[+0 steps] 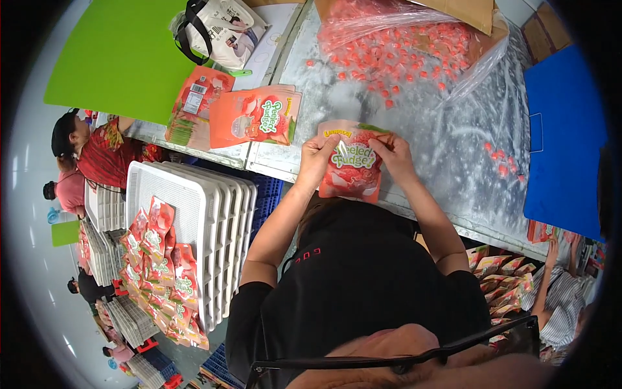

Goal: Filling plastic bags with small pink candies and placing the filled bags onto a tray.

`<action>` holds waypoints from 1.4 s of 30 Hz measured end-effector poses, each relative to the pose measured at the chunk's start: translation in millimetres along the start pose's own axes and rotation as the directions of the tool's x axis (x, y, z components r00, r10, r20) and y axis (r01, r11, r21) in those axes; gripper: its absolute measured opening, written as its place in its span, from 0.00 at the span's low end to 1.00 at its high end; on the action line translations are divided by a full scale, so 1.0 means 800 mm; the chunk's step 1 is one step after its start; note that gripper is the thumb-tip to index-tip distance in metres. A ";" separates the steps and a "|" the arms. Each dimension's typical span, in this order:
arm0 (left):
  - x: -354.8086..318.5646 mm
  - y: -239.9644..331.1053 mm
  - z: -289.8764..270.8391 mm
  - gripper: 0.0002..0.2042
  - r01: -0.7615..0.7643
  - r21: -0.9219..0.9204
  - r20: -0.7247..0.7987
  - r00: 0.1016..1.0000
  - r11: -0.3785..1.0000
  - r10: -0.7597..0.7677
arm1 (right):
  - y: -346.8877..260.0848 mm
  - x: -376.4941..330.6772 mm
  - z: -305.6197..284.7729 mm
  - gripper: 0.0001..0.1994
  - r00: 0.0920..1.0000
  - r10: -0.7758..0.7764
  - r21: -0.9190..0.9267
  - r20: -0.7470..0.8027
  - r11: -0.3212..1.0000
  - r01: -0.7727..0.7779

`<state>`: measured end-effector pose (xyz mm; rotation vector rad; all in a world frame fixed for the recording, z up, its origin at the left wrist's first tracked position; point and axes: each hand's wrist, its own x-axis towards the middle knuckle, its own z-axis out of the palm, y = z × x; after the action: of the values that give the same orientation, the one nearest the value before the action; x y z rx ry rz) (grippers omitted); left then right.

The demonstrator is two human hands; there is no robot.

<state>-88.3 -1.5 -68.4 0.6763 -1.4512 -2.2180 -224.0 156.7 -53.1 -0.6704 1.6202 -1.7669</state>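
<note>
A pink-red candy pouch [353,170] with a green top edge is held upright between my two hands at the near edge of the metal table. My left hand [315,159] pinches its upper left side, thumb on the printed front. Its upper right corner is gripped by my right hand [394,155]. The fingers behind the pouch are hidden. Whether its mouth is open I cannot tell. Beyond it on the table lies a heap of red wrapped candies [414,58], partly under clear plastic film [382,19]. Flat pouches [253,120] lie stacked to the left.
Stacked white trays [217,201] stand at my left, filled pouches [159,266] on top. A tote bag [220,32] stands at the far left. Green [123,58] and blue [564,142] panels flank the table [440,142]. A few candies [502,162] lie right. Other people work on both sides.
</note>
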 end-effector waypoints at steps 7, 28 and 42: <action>0.001 0.000 0.015 0.10 0.075 0.097 -0.017 0.997 0.992 -0.074 | 0.032 0.006 0.003 0.11 0.999 0.044 0.204 -0.014 0.978 -0.040; 0.005 -0.061 0.039 0.44 -0.463 0.829 0.359 0.870 0.314 0.336 | 0.094 0.046 -0.010 0.09 0.969 0.197 0.329 -0.148 0.934 -0.140; 0.020 -0.035 -0.042 0.10 -0.029 0.043 -0.082 0.996 0.999 0.033 | 0.077 0.028 0.010 0.06 0.994 0.096 0.391 0.051 0.914 -0.109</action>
<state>-82.7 -24.7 -108.6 0.7456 -1.4610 -2.1156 -226.0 132.7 -114.5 -0.4117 1.2007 -1.9160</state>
